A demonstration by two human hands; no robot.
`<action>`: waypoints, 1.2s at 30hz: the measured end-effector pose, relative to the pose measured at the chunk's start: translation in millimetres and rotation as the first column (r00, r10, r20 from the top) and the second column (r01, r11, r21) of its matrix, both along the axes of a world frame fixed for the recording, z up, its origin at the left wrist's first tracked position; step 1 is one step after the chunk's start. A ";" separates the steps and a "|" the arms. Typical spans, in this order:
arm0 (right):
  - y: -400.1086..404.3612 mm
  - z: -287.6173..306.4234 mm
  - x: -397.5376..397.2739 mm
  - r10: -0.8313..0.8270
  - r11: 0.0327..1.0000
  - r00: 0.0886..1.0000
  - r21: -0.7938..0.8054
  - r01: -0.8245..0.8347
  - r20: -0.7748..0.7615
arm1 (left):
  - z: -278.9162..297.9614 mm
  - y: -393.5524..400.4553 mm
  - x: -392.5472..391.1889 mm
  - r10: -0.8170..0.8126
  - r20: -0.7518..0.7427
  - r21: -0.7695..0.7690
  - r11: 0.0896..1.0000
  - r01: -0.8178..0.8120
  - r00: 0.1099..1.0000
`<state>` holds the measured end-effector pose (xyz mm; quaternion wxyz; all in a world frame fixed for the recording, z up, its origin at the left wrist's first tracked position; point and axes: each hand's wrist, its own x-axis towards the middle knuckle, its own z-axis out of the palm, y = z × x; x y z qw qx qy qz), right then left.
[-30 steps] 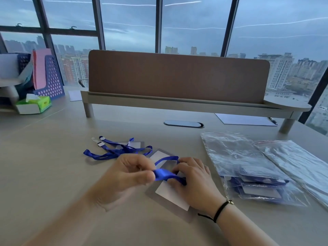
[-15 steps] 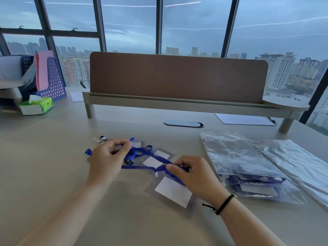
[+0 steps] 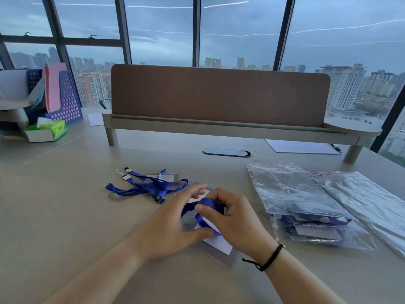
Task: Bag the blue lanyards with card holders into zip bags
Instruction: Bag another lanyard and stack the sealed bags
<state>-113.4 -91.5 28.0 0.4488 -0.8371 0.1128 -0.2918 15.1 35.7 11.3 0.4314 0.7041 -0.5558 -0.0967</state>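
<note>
Head view: my right hand [image 3: 236, 218] grip is curled, pinching the blue lanyard [image 3: 207, 205] loop over the card holder [image 3: 219, 244], flat on the bench [image 3: 65, 216] near centre. My left hand [image 3: 173, 227] has fingers spread, thumb touching the strap. Spare lanyards [image 3: 144, 185] lie far left; zip bags [image 3: 306, 205] right.
</note>
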 end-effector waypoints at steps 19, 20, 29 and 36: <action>-9.4 1.4 10.2 -0.077 0.907 0.981 0.422 -0.006 0.179 | 13.2 -8.3 -5.1 -0.039 -0.926 -0.062 0.997 -0.051 0.376; -11.4 -0.4 9.6 -0.065 0.913 0.987 0.407 0.001 0.144 | 12.0 -8.4 -2.3 -0.026 -0.950 -0.054 0.995 -0.080 0.311; -1.8 -15.8 11.0 -0.051 0.991 0.990 0.115 0.066 -0.131 | 14.1 -3.1 10.4 -0.235 -0.972 -0.230 0.959 -0.167 -0.011; 4.1 -26.5 12.7 -0.009 0.989 0.987 -0.150 -0.016 -0.161 | 10.1 -9.1 8.8 -0.121 -0.990 -0.132 0.974 -0.184 0.070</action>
